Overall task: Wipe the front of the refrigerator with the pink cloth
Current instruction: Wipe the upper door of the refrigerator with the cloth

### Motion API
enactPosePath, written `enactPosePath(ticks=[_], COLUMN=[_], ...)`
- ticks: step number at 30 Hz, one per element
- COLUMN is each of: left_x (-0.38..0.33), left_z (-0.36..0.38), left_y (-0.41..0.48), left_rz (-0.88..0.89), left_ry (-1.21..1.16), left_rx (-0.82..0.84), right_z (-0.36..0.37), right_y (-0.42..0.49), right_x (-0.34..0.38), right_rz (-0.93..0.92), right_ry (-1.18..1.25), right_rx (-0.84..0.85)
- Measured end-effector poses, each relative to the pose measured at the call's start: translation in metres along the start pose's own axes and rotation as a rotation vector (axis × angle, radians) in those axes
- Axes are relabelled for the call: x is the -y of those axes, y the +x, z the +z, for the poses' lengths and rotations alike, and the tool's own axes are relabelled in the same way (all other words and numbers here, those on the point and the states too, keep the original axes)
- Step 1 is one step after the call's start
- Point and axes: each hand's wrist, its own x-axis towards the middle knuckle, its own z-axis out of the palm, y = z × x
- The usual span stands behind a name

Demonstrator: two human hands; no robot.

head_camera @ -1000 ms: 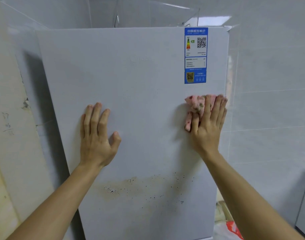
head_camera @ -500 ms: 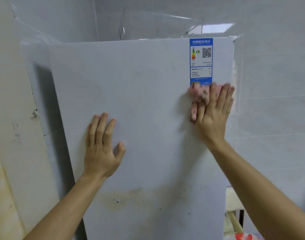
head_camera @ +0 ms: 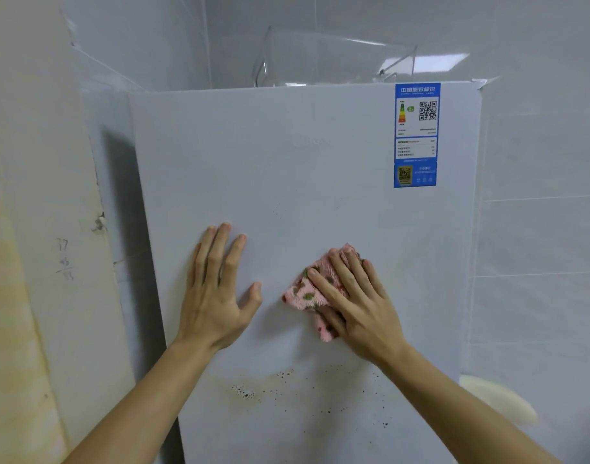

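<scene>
The white refrigerator door fills the middle of the view. My right hand presses the pink patterned cloth flat against the door near its centre, fingers spread over it. My left hand lies flat on the door to the left of the cloth, fingers apart, holding nothing. A brownish stain with dark specks marks the door below both hands.
A blue energy label sticks to the door's upper right corner. A clear plastic container stands on top of the refrigerator. A stained cream wall is close on the left, grey tiles on the right.
My right hand has slid the pink cloth down and to the left, from under the blue label to the door's centre. My left hand stays flat on the door.
</scene>
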Motion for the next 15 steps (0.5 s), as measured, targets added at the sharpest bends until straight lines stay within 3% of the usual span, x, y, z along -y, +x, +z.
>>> enactPosePath(ticks=[3, 7, 9, 15], left_x=[0.003, 0.003, 0.003, 0.007], left_z=[-0.003, 0.0, 0.002, 0.001], left_y=[0.001, -0.002, -0.003, -0.004], left_rz=[-0.003, 0.019, 0.026, 0.031], left_ry=[-0.001, 0.011, 0.016, -0.012], left_rx=[0.003, 0.03, 0.025, 0.02], right_z=[-0.008, -0.023, -0.026, 0.017], right_y=[0.036, 0.118, 0.147, 0.078], right_x=[-0.02, -0.037, -0.027, 0.063], right_rz=[0.039, 0.485, 0.589, 0.14], right_ry=[0.041, 0.232, 0.289, 0.148], right_rx=[-0.062, -0.338, -0.385, -0.129])
